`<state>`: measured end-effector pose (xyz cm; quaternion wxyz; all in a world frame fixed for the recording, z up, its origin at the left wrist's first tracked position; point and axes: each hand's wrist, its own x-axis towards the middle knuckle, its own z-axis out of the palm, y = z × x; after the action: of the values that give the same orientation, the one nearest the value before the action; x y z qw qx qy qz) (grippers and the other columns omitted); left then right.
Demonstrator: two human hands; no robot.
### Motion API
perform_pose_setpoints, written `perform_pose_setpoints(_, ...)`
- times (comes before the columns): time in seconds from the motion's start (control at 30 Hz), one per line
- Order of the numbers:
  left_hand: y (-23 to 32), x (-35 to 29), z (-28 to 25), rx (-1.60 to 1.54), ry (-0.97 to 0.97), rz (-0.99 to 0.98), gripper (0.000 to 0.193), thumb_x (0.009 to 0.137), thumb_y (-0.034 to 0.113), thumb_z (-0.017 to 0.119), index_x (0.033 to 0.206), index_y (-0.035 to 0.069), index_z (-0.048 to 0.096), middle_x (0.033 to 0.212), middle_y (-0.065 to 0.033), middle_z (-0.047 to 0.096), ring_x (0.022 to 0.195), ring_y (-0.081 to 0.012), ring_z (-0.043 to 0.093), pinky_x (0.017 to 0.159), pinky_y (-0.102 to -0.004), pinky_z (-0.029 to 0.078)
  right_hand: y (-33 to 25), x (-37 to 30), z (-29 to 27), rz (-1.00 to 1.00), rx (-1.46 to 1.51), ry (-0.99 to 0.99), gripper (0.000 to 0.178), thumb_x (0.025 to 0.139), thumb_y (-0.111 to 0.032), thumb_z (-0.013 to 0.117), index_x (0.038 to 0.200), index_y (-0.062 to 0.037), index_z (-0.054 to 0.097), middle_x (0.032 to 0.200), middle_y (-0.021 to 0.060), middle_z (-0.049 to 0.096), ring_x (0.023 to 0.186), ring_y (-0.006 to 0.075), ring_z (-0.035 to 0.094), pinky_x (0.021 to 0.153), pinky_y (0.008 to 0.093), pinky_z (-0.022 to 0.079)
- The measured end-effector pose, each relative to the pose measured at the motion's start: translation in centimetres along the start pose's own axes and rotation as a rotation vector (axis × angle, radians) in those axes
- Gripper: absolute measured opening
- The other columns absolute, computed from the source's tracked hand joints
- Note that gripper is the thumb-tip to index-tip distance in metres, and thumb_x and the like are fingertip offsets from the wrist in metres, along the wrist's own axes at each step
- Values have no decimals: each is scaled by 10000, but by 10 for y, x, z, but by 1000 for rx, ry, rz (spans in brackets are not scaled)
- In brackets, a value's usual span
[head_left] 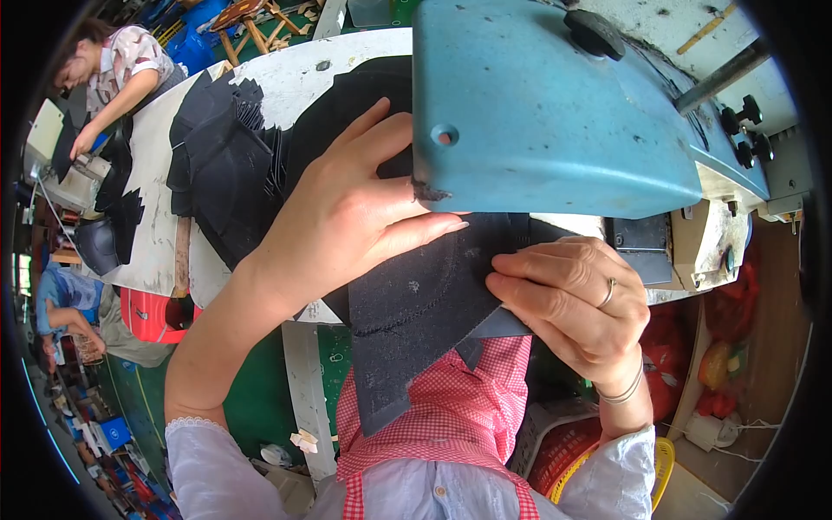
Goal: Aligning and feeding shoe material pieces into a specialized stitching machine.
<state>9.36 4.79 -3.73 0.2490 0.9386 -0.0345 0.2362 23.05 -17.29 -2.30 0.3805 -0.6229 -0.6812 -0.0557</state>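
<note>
A black cut piece of sheet material (407, 299) with a rough, textured face and a curved seam-like line hangs over the work edge in front of me, its pointed corner reaching down over my apron. My left hand (355, 199) rests over its upper part, fingers spread and thumb stretched along it; some fingertips are hidden behind the blue machine head (546, 113). At the right edge of the piece, my right hand (576, 299) pinches it between thumb and fingers. Whatever works under the machine head is hidden by its housing.
Stacks of black cut pieces (230, 165) lie left on the white table (290, 74). A red container (152, 314) is below the table. Low on the right stands a red and yellow basket (563, 468). A co-worker (121, 65) handles black material at the far left.
</note>
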Motion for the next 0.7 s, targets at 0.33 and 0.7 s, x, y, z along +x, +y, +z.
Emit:
perform_pose_setpoints(0.33,-14,15,-14,36,31,125,249,761,108,801,994,93,713,1161,-81,609,1060,-308,640,988,-458,525,7,11,10,-14,-92,30,278,636,-43,776,913,-15,775,937,94,743,875,239,717,770,343,580)
perform_pose_setpoints(0.7,-42,23,-14,-7,63,157,235,841,116,756,1071,95,714,1212,-90,612,1068,-293,653,899,-381,554,-4,-1,2,39,-81,57,284,713,-20,800,995,-29,778,974,69,748,975,244,733,813,348,586)
